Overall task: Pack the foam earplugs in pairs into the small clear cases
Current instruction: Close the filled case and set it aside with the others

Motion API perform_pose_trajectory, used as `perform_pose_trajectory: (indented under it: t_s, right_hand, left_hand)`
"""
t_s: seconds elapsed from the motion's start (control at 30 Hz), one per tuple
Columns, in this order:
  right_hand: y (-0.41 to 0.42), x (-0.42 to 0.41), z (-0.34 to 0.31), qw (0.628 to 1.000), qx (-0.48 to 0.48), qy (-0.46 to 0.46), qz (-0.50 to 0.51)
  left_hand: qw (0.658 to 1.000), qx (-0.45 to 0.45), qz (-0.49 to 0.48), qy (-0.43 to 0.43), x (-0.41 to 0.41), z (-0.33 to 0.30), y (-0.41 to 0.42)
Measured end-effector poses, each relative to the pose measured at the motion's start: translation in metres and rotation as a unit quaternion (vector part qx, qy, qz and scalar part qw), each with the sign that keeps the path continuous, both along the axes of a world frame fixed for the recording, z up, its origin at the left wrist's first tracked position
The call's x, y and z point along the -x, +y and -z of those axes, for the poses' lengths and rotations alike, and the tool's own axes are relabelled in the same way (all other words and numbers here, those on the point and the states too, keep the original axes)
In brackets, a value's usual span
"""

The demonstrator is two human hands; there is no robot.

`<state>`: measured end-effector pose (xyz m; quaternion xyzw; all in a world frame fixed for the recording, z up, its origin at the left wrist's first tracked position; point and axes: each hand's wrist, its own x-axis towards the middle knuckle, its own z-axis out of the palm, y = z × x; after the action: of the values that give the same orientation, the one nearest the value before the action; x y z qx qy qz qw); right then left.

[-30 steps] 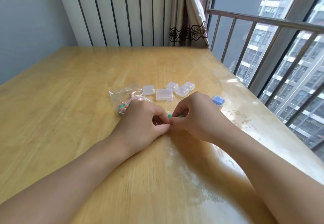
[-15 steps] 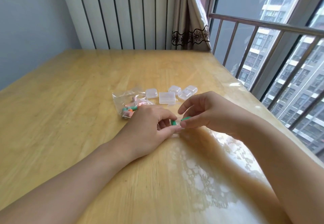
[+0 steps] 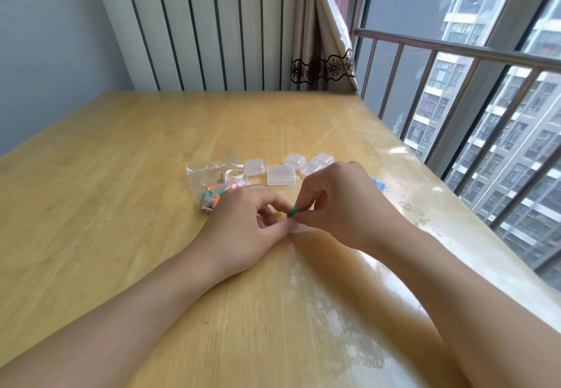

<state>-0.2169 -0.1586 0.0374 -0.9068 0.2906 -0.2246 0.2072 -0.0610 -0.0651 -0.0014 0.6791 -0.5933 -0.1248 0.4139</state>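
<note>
- While the left hand (image 3: 243, 220) rests curled on the wooden table (image 3: 121, 205), the right hand (image 3: 340, 202) pinches a green foam earplug (image 3: 293, 211) between fingertips.
- Small clear plastic cases (image 3: 280, 174) lie behind, toward the table's far edge.

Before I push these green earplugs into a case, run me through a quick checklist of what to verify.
1. Green earplugs pinched by right hand: ok.
2. Two plugs, a full pair: cannot tell, fingers hide them.
3. Open case under the fingertips: cannot tell, only a clear edge shows.
4. Left hand steadying beside the plugs: ok.
5. Spare clear cases lie behind the hands: ok.
6. Bag of earplugs beside the left hand: ok.
</note>
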Motion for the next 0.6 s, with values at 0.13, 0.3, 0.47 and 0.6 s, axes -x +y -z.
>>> perform_pose_trajectory:
  t_s: [0.13, 0.3, 0.47, 0.6]
  right_hand:
    - [-0.001, 0.001, 0.001, 0.999, -0.022, 0.01, 0.021]
    - [-0.012, 0.011, -0.008, 0.991, -0.122, 0.05, -0.028]
    - [-0.011, 0.009, -0.005, 0.992, -0.106, 0.049, -0.042]
    - [-0.023, 0.019, -0.013, 0.981, -0.196, 0.0, -0.003]
  left_hand:
    - [1.0, -0.003, -0.005, 0.003, 0.002, -0.001, 0.002]
    - [1.0, -0.017, 0.001, 0.022, 0.003, -0.003, 0.004]
    - [1.0, -0.019, 0.002, 0.021, 0.002, -0.001, 0.003]
    - [1.0, -0.022, -0.001, 0.015, 0.0, 0.0, 0.003]
